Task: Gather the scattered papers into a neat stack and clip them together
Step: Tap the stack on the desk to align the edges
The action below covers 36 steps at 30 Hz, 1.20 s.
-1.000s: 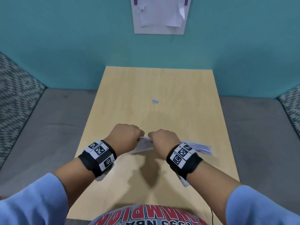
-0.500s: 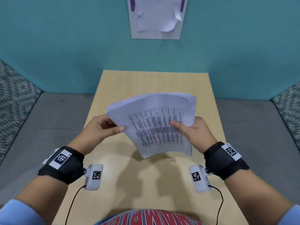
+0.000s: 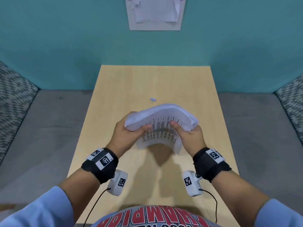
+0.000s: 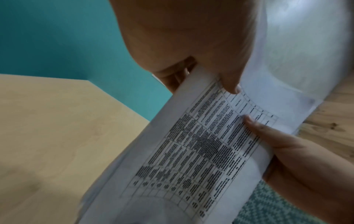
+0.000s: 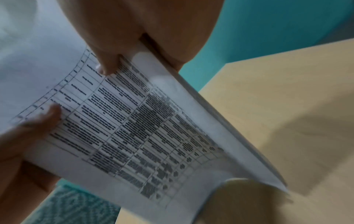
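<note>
Your path to the binder clip (image 3: 153, 100) runs over bare table (image 3: 188, 82) beyond the papers (image 3: 161, 126), which bow up in front of it. The teal wall (image 3: 65, 46) closes the far edge.

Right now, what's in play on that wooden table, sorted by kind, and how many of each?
Paper stacks: 1, the paper stack, bowed, held above the table by both hands.
Binder clips: 1, the binder clip, lying on the table beyond the stack.
Hands: 2, left hand and right hand, each gripping a side.
Total: 4.
</note>
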Each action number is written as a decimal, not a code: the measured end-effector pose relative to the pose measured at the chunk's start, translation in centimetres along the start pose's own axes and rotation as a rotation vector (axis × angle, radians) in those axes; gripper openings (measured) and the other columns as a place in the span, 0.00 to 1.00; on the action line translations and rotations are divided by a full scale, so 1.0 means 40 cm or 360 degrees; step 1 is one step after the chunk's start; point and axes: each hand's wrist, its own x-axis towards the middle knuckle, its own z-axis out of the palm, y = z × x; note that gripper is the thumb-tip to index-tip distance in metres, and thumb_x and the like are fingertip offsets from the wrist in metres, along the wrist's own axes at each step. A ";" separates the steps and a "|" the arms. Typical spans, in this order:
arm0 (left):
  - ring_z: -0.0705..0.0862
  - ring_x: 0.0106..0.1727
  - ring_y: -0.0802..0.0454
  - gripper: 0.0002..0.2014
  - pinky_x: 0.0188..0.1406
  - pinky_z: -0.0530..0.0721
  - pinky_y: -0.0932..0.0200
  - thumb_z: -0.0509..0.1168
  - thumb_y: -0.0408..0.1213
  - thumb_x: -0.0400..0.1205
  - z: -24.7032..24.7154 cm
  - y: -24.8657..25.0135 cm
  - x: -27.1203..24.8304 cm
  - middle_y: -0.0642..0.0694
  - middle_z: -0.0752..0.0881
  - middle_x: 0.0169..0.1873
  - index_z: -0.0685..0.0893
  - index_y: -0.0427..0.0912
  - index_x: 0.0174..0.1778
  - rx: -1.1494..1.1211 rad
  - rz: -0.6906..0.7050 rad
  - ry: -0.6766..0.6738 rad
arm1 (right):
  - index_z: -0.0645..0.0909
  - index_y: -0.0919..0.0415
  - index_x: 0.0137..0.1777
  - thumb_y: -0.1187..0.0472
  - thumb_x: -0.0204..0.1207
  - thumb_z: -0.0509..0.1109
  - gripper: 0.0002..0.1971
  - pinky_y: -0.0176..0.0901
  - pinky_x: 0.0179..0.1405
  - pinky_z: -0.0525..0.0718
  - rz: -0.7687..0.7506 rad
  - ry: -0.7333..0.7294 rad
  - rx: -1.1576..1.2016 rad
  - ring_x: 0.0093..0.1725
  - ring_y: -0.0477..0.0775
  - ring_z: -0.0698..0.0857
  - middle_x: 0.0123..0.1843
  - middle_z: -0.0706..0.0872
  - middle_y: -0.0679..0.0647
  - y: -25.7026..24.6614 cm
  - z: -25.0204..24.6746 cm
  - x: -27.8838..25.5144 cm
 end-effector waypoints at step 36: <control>0.94 0.50 0.53 0.11 0.54 0.91 0.57 0.79 0.41 0.84 -0.183 0.137 -0.014 0.54 0.96 0.51 0.97 0.47 0.62 0.0864 0.0752 -0.0279 | 0.95 0.59 0.53 0.64 0.78 0.79 0.07 0.38 0.60 0.89 -0.0452 -0.0233 -0.0223 0.55 0.48 0.94 0.52 0.97 0.46 -0.074 -0.165 -0.061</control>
